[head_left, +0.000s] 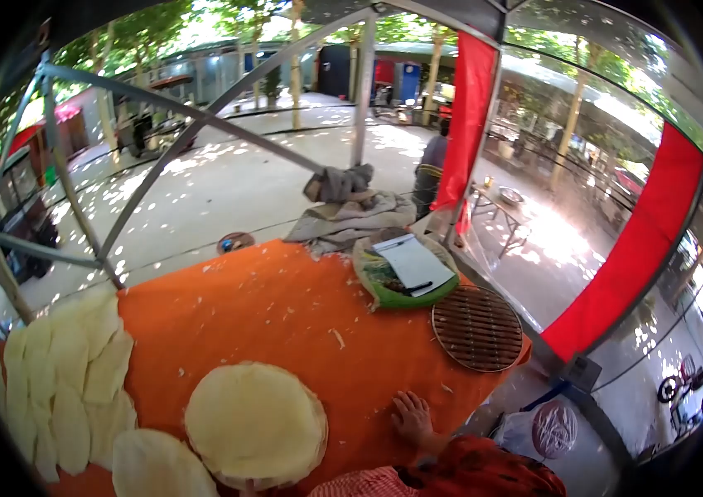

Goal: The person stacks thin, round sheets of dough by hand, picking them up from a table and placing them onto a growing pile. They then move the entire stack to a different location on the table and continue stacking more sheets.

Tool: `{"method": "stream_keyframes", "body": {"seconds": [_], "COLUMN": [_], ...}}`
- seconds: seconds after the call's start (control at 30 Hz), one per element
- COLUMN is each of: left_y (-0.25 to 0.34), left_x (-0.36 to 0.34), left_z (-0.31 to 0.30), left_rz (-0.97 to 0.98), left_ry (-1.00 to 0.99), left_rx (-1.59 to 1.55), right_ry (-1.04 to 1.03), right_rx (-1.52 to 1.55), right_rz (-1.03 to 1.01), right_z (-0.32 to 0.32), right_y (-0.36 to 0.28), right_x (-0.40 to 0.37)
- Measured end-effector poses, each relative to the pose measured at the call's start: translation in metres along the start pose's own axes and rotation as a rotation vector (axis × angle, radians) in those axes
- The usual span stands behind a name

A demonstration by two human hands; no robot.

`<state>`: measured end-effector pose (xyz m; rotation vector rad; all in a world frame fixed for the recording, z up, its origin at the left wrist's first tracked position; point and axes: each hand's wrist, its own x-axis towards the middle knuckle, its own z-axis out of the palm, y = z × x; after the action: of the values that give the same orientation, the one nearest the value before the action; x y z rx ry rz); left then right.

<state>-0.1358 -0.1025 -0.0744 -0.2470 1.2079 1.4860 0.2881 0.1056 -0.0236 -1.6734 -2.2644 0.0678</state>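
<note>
My right hand (412,418) lies palm down on the orange tablecloth (285,306), fingers spread, holding nothing. A red patterned sleeve covers that arm. To its left is a stack of thin, round, pale flatbreads (256,422). At the stack's near edge a small part of my left hand (250,487) shows; its fingers are mostly hidden, and I cannot make out its grip. Beside the stack lies an oval flatbread (161,465). Long pale flatbreads (70,381) overlap one another along the table's left side.
A green-rimmed basket (393,298) bears a white notepad (415,263) and a pen. Next to it is a round slatted rack (477,329). Grey cloths (355,217) are heaped at the far edge. Metal frame bars surround the table, and a person (430,170) is beyond.
</note>
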Motion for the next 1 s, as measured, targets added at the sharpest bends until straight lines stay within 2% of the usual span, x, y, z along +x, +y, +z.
{"method": "stream_keyframes", "body": {"seconds": [0.03,0.1,0.13,0.17,0.2,0.23,0.27,0.3,0.37,0.43,0.5,0.6,0.7,0.73,0.77,0.8,0.83,0.87,0.9,0.93,0.97,1.0], "left_y": [-0.005,-0.005,-0.009,-0.003,0.002,-0.034,-0.011,-0.010,0.009,0.007,0.012,0.012,-0.003,-0.002,-0.003,-0.003,-0.002,-0.001,0.002,0.005,0.006,0.006], "left_x": [0.011,-0.018,-0.013,-0.032,-0.051,0.023,-0.035,-0.022,-0.042,-0.038,-0.046,-0.047,-0.026,-0.029,-0.028,-0.028,-0.028,-0.032,-0.037,-0.041,-0.043,-0.044], "left_z": [-0.009,0.012,0.013,0.029,0.044,-0.018,0.030,0.013,0.041,0.037,0.043,0.044,0.026,0.030,0.032,0.033,0.032,0.034,0.038,0.041,0.043,0.045], "left_rz": [-0.007,0.113,0.089,0.138,0.175,0.256,0.194,0.188,0.128,0.147,0.143,0.165,0.210,0.194,0.194,0.190,0.190,0.197,0.205,0.213,0.211,0.209], "left_ry": [0.016,-0.183,-0.003,-0.134,-0.269,-0.282,-0.217,0.005,0.188,0.122,0.122,0.125,0.059,0.093,0.096,0.102,0.108,0.122,0.134,0.144,0.156,0.168], "left_rx": [0.046,-0.116,-0.107,-0.190,-0.275,-0.196,-0.342,-0.103,-0.061,-0.071,-0.066,-0.069,-0.019,-0.038,-0.043,-0.042,-0.036,-0.054,-0.071,-0.089,-0.095,-0.102], "right_ry": [0.018,0.019,0.127,0.226,0.201,0.159,-0.130,0.138,0.123,-0.199,-0.348,-0.282,-0.531,-0.473,-0.523,-0.516,-0.528,-0.600,-0.540,-0.184,-0.249,-0.167], "right_rx": [-0.018,-0.052,-0.066,-0.072,-0.099,-0.138,-0.009,0.190,0.383,0.681,0.571,0.483,0.083,0.327,0.286,0.701,0.406,1.309,1.113,0.365,0.367,0.311], "right_rz": [0.004,-0.012,-0.076,-0.154,-0.100,-0.045,0.085,-0.059,-0.507,-0.630,-0.875,-0.942,-0.874,-0.758,-0.818,-0.689,-0.693,-0.710,-0.730,-0.748,-0.662,-0.743], "right_z": [0.003,0.007,0.015,0.025,0.035,0.040,0.026,0.013,-0.025,-0.026,-0.030,0.001,0.067,0.076,0.096,0.133,0.093,0.072,-0.010,-0.080,-0.139,-0.146], "right_y": [0.000,0.002,0.007,0.012,0.014,0.008,-0.012,-0.050,-0.133,-0.197,-0.250,-0.281,-0.273,-0.270,-0.264,-0.249,-0.279,-0.279,-0.295,-0.333,-0.354,-0.360], "right_x": [-0.003,-0.001,-0.003,0.000,0.009,0.014,0.028,0.035,0.053,0.043,0.033,0.019,0.050,0.081,0.139,0.205,0.268,0.313,0.338,0.340,0.325,0.334]}}
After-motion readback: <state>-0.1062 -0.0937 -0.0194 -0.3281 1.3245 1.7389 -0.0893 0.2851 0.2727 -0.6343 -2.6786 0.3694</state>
